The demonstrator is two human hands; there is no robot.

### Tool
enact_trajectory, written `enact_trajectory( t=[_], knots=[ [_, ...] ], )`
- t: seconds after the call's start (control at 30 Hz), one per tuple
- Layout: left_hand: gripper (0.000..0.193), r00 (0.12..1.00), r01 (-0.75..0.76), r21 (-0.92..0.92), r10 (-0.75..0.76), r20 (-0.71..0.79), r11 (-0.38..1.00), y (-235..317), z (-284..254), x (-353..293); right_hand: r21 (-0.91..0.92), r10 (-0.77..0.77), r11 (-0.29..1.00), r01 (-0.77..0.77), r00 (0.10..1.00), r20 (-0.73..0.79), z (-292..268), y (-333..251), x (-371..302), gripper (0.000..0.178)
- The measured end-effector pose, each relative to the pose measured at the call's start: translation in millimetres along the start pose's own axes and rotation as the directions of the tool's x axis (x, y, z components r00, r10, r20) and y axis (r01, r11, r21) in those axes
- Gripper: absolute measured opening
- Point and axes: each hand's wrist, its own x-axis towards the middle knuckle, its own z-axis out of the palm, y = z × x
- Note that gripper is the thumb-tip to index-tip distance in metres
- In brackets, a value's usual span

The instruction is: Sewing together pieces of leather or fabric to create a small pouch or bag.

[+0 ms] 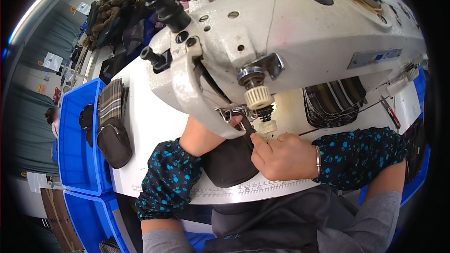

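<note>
— Since the pouch [228, 164] lies between left hand [205, 137] and right hand [283, 157], priority?
— Keep zip [242, 125] flat, feed slow.
— Grip?
— Right: index on pouch, others curled. Left: fingertip by zip. Can't tell if either pinches. Keep tips clear under the machine [300, 37].

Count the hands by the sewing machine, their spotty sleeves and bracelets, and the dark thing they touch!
Bare left hand and right hand: 2
Black fabric sleeves with blue spots: 2
Silver metal bracelet: 1
Dark brown fabric piece: 1
Total: 6
</note>
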Motion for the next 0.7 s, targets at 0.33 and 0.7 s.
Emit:
enact_trajectory(
  t=[0.33,0.7],
  knots=[
    [0.030,0.989,0.127,0.026,-0.128,0.067,0.992,1,1,3,0.014,-0.001,1.000,0.000,0.998,0.056,1,-1,-1,0.015],
    [0.041,0.994,0.006,-0.030,-0.003,0.113,1.000,-88,24,16,-0.046,0.087,0.996,-0.081,0.985,0.149,12,9,12,0.015]
  ],
)
